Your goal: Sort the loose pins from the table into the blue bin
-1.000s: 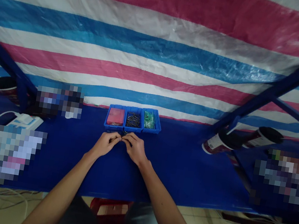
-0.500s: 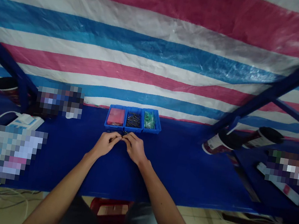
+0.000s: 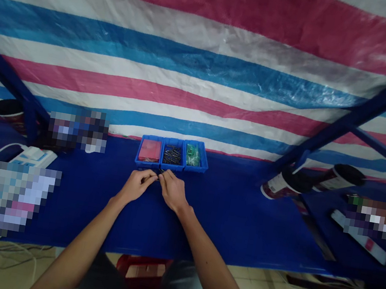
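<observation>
My left hand (image 3: 137, 184) and my right hand (image 3: 173, 189) are close together over the blue tabletop, just in front of three small blue bins. Both have their fingers pinched, around small dark things too tiny to name. The left bin (image 3: 136, 159) holds pink flat pieces, with some brownish bits at its front. Dark screws (image 3: 172, 155) fill the middle bin (image 3: 171, 166). In the right bin (image 3: 205, 165) lie green pieces in clear plastic (image 3: 193, 155).
To the left lie white power strips (image 3: 33, 157) with cables. Dark-lidded cups (image 3: 284, 184) stand at the right, near a phone (image 3: 360, 236). A striped sheet (image 3: 200, 101) hangs behind the blue table (image 3: 232, 220), between slanted blue frame bars (image 3: 354, 112).
My right hand has shifted very slightly, its fingertips now a little apart from the left ones. My left hand has stayed in place.
</observation>
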The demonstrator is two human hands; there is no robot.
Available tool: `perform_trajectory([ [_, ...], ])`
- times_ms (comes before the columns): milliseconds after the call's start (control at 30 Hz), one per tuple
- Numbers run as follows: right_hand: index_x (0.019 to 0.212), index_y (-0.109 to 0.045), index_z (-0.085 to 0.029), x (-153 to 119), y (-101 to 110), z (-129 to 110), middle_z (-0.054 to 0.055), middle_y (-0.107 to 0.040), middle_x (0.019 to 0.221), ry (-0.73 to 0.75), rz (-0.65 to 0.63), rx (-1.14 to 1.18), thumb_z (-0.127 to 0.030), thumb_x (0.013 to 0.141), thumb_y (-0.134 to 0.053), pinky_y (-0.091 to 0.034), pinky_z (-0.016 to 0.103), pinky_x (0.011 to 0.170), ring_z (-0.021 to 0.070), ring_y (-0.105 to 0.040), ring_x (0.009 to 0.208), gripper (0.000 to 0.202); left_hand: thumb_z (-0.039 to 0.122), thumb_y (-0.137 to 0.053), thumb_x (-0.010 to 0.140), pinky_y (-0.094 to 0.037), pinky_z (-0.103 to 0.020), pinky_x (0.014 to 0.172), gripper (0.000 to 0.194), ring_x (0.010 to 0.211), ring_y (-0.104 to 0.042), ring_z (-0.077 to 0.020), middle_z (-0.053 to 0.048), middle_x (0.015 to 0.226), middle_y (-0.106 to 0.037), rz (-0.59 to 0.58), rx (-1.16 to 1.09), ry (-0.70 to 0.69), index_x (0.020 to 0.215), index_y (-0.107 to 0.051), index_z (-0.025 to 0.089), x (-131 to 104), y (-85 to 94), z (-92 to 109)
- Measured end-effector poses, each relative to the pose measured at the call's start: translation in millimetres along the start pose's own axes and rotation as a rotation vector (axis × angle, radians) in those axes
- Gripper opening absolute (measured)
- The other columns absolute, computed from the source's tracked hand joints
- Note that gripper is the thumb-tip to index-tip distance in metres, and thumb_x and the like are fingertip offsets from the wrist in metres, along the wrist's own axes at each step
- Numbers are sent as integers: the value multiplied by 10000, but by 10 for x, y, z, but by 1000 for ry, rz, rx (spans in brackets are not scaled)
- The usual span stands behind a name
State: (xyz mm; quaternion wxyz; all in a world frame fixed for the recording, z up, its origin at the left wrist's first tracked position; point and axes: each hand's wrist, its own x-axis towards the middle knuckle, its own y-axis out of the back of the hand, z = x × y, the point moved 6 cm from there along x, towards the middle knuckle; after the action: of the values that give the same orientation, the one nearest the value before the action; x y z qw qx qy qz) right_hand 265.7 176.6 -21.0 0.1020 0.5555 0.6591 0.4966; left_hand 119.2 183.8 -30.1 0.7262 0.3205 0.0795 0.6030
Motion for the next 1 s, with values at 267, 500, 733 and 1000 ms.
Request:
perform_trajectory([
  [267,673,-521,-205,-6,-27,109,14,-605,656,-41,30,32,-377,1073,-333,-307,258,567,134,-554,574,474,409,-522,948,-287,-214,540,346,520,-358,-89,48,551,-469,-17,4,2,838,-703,135,2,-6,18],
  [500,688,-544,-202,-2,95,89,14,-602,683,12,18,89,-378,1069,-346,-343,251,602,131,-547,602,464,419,-543,936,-294,-216,540,347,512,-363,-90,50,539,-459,-4,-4,17,815,-707,139,1,1,12],
  [733,820,-630,-205,-17,186,147,30,-637,813,38,33,179,-341,1041,-447,-426,247,685,144,-602,720,317,409,-553,929,-281,-221,530,327,500,-350,-93,50,528,-431,19,-47,45,806,-699,143,-3,52,-23],
  [1000,998,-698,-213,211,473,385,50,-669,899,-122,297,125,-342,1004,-523,-455,265,691,164,-619,725,217,422,-562,924,-253,-226,513,321,504,-329,-99,48,534,-394,98,-122,111,807,-678,147,-4,111,-127],
])
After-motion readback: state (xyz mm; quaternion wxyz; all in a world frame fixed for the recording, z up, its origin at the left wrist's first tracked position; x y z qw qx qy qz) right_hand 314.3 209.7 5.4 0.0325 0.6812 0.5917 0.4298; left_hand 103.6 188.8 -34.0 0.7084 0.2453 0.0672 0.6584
